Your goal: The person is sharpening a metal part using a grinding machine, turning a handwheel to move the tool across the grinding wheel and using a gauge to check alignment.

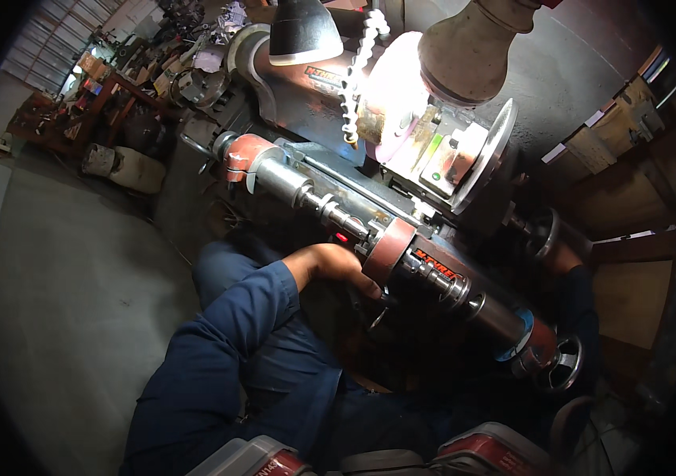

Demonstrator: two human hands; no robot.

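My left hand (336, 266) reaches in under a red ring-shaped clamp (389, 252) at the middle of a grinding machine. Its fingers curl down beside a small metal lever (380, 317), and what they close on is hidden. On the far right, my right hand (566, 259) is closed on the rim of a dark handwheel (544, 233), partly in shadow. A slim stepped metal shaft (342, 216) lies along the machine between the left holder (263, 163) and the clamp. Behind it, the grinding wheel (393, 99) is washed out by bright light.
A lamp (305, 36) and a white segmented coolant hose (351, 87) hang over the machine. A second handwheel (564, 365) sits at its right end. Cluttered shelves (116, 111) stand at the far left, a wooden cabinet (631, 285) at the right.
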